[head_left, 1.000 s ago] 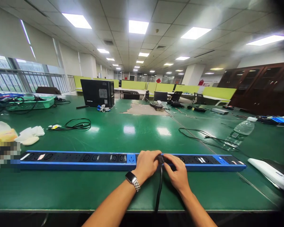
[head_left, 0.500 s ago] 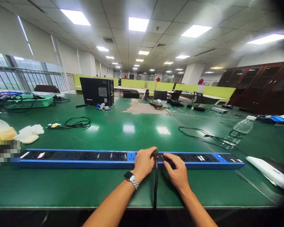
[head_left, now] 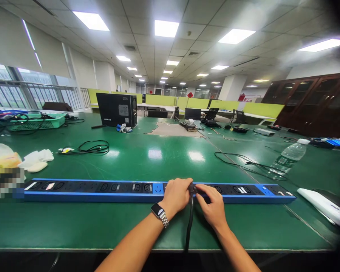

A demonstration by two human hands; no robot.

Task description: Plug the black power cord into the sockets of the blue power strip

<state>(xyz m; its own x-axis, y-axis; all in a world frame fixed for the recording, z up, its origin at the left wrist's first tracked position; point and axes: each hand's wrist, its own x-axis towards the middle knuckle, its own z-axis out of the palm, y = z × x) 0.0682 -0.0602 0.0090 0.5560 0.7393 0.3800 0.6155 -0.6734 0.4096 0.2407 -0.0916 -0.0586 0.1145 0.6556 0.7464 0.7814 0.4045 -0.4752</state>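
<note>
A long blue power strip [head_left: 102,197] with black sockets lies across the green table, parallel to its front edge. My left hand [head_left: 177,194], wearing a watch, is closed on a black plug [head_left: 192,189] just above the middle of the strip. From this plug a thick black cord [head_left: 189,226] runs down over the table's front edge. My right hand [head_left: 212,204] grips the strip just right of the plug, thumb on the near side and fingers over the top. The sockets beneath both hands are hidden, and whether the plug sits in one I cannot tell.
Beyond the strip lie a coiled black cable [head_left: 95,148] and a loose cable [head_left: 238,158] reaching a tilted water bottle [head_left: 289,156]. A white device [head_left: 323,204] sits at right. Farther back stand a black computer case [head_left: 113,109] and a green basket [head_left: 42,121].
My left hand shifted left with the plug, then came back right beside my right hand. The cord swung along with it. My right hand stayed on the strip.
</note>
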